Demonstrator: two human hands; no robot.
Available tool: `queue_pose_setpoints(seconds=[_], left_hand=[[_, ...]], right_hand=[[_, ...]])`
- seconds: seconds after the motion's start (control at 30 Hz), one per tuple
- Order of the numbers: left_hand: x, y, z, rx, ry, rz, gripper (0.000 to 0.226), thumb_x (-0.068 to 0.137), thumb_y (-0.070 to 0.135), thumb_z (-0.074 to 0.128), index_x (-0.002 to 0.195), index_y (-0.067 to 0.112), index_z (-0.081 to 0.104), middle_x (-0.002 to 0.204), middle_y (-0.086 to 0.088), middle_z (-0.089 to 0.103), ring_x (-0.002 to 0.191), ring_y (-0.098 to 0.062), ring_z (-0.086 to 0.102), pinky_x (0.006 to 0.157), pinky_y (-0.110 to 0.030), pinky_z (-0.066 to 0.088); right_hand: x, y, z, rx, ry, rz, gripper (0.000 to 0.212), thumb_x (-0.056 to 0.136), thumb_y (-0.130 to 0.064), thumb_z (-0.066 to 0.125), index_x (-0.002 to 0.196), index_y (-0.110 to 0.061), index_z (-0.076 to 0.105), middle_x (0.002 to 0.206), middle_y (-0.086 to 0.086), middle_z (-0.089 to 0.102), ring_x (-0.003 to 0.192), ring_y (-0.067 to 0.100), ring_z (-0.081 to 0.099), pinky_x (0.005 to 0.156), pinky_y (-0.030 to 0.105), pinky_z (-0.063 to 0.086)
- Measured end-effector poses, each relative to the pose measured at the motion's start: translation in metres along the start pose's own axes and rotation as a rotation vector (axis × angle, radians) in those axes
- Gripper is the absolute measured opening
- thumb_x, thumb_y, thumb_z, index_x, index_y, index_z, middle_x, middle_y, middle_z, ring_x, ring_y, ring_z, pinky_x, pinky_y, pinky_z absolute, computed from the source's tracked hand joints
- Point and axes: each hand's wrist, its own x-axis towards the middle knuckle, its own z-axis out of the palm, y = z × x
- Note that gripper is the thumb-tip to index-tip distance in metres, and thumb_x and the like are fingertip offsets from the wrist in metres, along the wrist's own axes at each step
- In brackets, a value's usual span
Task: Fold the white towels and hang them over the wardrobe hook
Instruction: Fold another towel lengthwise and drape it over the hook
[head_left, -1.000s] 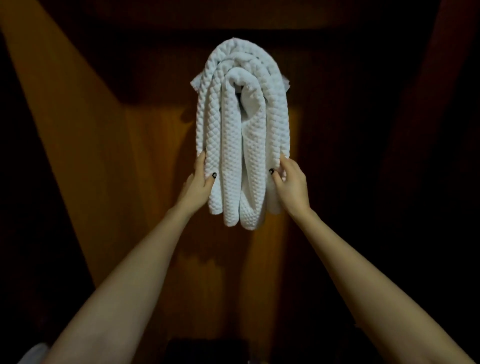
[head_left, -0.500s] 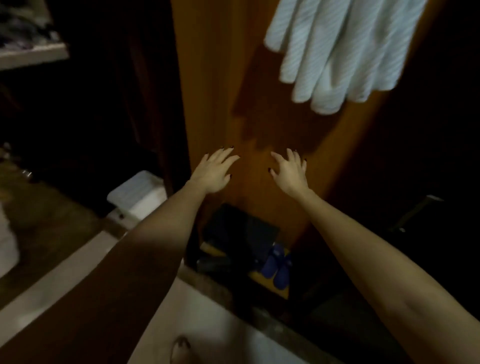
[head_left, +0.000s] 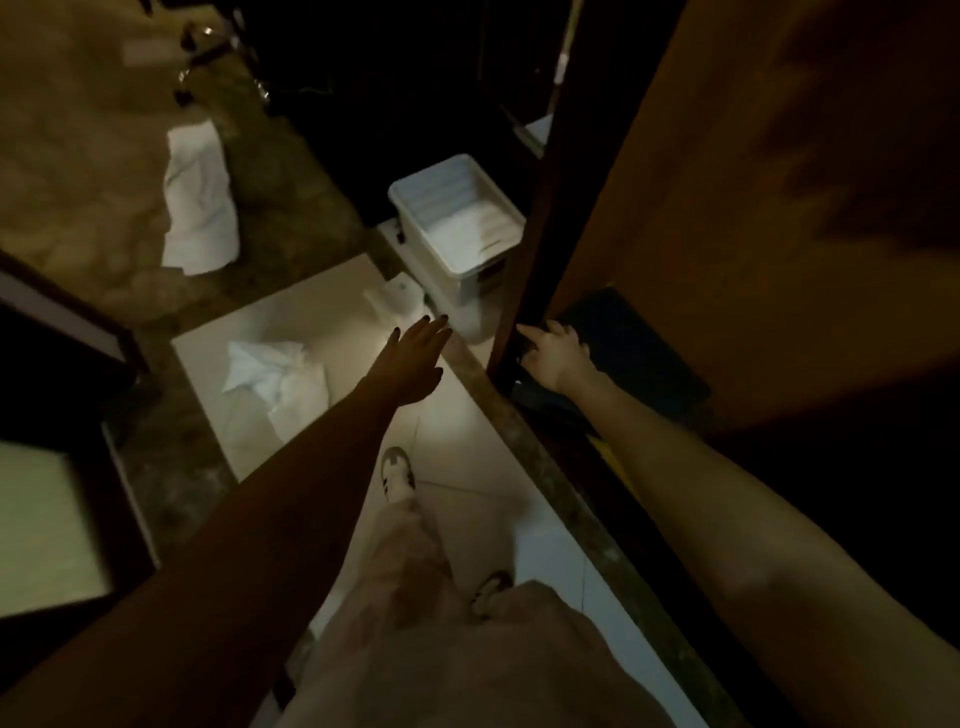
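Observation:
A crumpled white towel (head_left: 278, 382) lies on the pale floor tile, left of my left hand (head_left: 415, 361). Another white towel (head_left: 200, 208) lies on the tan surface at the upper left. My left hand is stretched out flat over the floor, fingers straight, holding nothing. My right hand (head_left: 556, 353) hangs by the dark edge of the wooden wardrobe panel (head_left: 727, 208), fingers loosely curled and empty. The hook and the hung towels are out of view.
A white plastic bin (head_left: 460, 228) stands on the floor just beyond my left hand, against the wardrobe edge. A dark mat (head_left: 634, 353) lies inside the wardrobe base. My legs and shoes (head_left: 397, 475) are below. A dark framed panel (head_left: 62, 332) is at the left.
My view has swung down and left from the hung towels to the floor. Both hands have left the towels and dropped; the left now reaches out over the floor.

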Motion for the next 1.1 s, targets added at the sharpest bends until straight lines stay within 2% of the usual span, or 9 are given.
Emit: queue_pose_setpoints(seconds=[0.17, 0.37, 0.53, 0.63, 0.73, 0.83, 0.93, 1.03, 1.1], left_hand=[[0.025, -0.075, 0.011, -0.140, -0.027, -0.115, 0.063, 0.097, 0.018, 0.051, 0.152, 0.014, 0.020, 0.161, -0.003, 0.011, 0.148, -0.022, 0.009, 0.116, -0.048, 0.017], [0.094, -0.166, 0.022, -0.222, -0.035, -0.183, 0.061, 0.096, 0.016, 0.052, 0.151, 0.014, 0.024, 0.160, -0.005, 0.017, 0.147, -0.023, 0.015, 0.116, -0.047, 0.020], [0.148, -0.224, 0.068, -0.303, -0.083, -0.244, 0.061, 0.095, 0.016, 0.052, 0.150, 0.014, 0.026, 0.159, -0.006, 0.020, 0.146, -0.024, 0.016, 0.116, -0.048, 0.020], [0.185, -0.250, 0.123, -0.340, -0.125, -0.270, 0.060, 0.094, 0.015, 0.052, 0.149, 0.013, 0.028, 0.158, -0.008, 0.023, 0.145, -0.025, 0.019, 0.116, -0.045, 0.021], [0.230, -0.277, 0.186, -0.364, -0.138, -0.271, 0.060, 0.093, 0.016, 0.052, 0.148, 0.013, 0.029, 0.157, -0.010, 0.025, 0.144, -0.025, 0.021, 0.116, -0.042, 0.022], [0.284, -0.311, 0.258, -0.353, -0.127, -0.234, 0.061, 0.093, 0.015, 0.052, 0.149, 0.014, 0.029, 0.156, -0.010, 0.025, 0.143, -0.026, 0.022, 0.115, -0.042, 0.023], [0.335, -0.347, 0.333, -0.305, -0.141, -0.181, 0.060, 0.092, 0.014, 0.051, 0.149, 0.014, 0.029, 0.156, -0.009, 0.026, 0.143, -0.026, 0.023, 0.115, -0.041, 0.023], [0.378, -0.382, 0.400, -0.254, -0.142, -0.135, 0.059, 0.093, 0.014, 0.052, 0.148, 0.014, 0.031, 0.155, -0.010, 0.028, 0.141, -0.026, 0.026, 0.114, -0.040, 0.024], [0.405, -0.401, 0.444, -0.208, -0.130, -0.117, 0.058, 0.094, 0.015, 0.051, 0.147, 0.014, 0.031, 0.155, -0.011, 0.028, 0.141, -0.027, 0.026, 0.113, -0.041, 0.023]], right_hand=[[0.082, -0.059, 0.014, 0.077, 0.002, -0.108, 0.045, 0.099, -0.027, 0.048, 0.143, -0.023, 0.044, 0.141, 0.018, 0.043, 0.130, 0.040, 0.037, 0.105, 0.045, 0.039], [0.206, -0.104, 0.038, -0.005, -0.062, -0.134, 0.054, 0.100, -0.019, 0.046, 0.152, -0.017, 0.030, 0.150, 0.015, 0.037, 0.137, 0.032, 0.035, 0.111, 0.043, 0.034], [0.296, -0.107, 0.096, 0.099, -0.143, -0.054, 0.046, 0.098, -0.015, 0.049, 0.143, -0.010, 0.041, 0.140, 0.018, 0.046, 0.129, 0.038, 0.044, 0.106, 0.046, 0.038], [0.347, -0.093, 0.149, 0.133, -0.176, -0.065, 0.038, 0.094, -0.011, 0.049, 0.131, -0.008, 0.055, 0.134, 0.020, 0.053, 0.125, 0.038, 0.048, 0.104, 0.044, 0.039], [0.404, -0.064, 0.208, 0.094, -0.201, -0.148, 0.041, 0.094, -0.006, 0.047, 0.134, -0.011, 0.057, 0.138, 0.016, 0.052, 0.132, 0.034, 0.043, 0.110, 0.040, 0.032], [0.468, -0.036, 0.262, -0.038, -0.152, -0.227, 0.040, 0.092, -0.003, 0.045, 0.128, -0.010, 0.061, 0.130, 0.015, 0.057, 0.118, 0.033, 0.050, 0.096, 0.036, 0.038], [0.533, -0.014, 0.311, -0.100, -0.114, -0.286, 0.050, 0.087, 0.001, 0.045, 0.133, -0.014, 0.057, 0.123, 0.018, 0.056, 0.107, 0.035, 0.051, 0.084, 0.035, 0.041], [0.599, 0.006, 0.357, -0.112, -0.082, -0.320, 0.052, 0.090, -0.001, 0.047, 0.140, -0.016, 0.051, 0.130, 0.017, 0.054, 0.115, 0.036, 0.049, 0.093, 0.040, 0.041], [0.639, 0.019, 0.393, -0.132, -0.079, -0.336, 0.053, 0.092, -0.004, 0.048, 0.143, -0.016, 0.047, 0.139, 0.014, 0.051, 0.121, 0.035, 0.046, 0.097, 0.039, 0.040]])
